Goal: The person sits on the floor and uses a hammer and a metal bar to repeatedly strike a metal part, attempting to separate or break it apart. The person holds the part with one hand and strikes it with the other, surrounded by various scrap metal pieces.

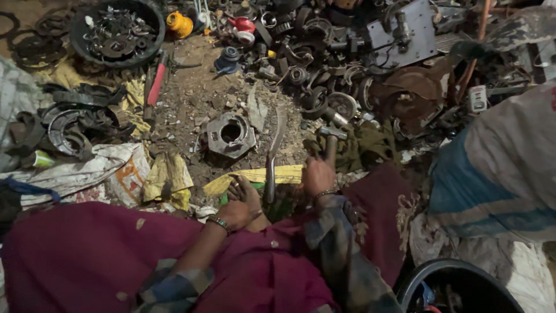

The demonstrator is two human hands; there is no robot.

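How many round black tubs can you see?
2. One black tub full of metal bits sits at the top left. Another black tub shows at the bottom right edge, partly cut off. More could be hidden in the scrap pile.

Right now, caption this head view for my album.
Right hand grips a hammer; left hand rests on a foot amid scrap.
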